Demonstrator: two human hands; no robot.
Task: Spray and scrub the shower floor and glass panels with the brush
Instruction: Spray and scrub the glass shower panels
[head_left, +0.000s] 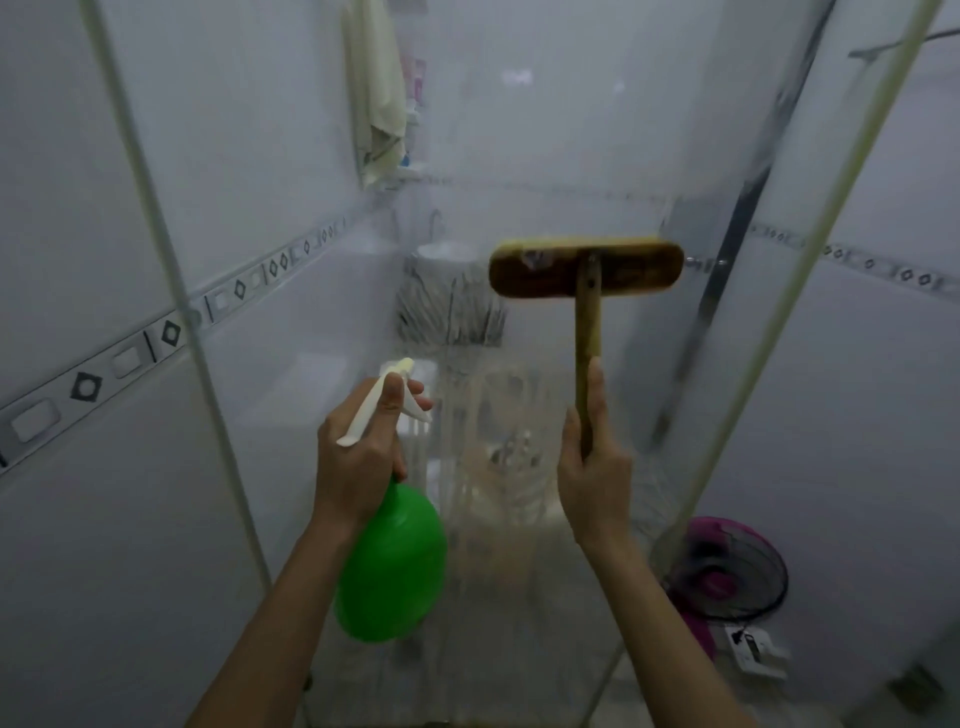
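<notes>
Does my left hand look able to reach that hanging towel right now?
Probably not. The towel seems to hang beyond the glass panel, which stands between it and the left hand, and that hand already grips the spray bottle.

Bare left hand (358, 457), bare right hand (595, 478), bare forearms (270, 623)

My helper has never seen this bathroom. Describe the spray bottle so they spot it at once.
Look at the glass panel ahead. In front of it, the left hand grips the spray bottle, left of the wooden brush. It is the only bright green thing: a round body with a white trigger head.
</notes>
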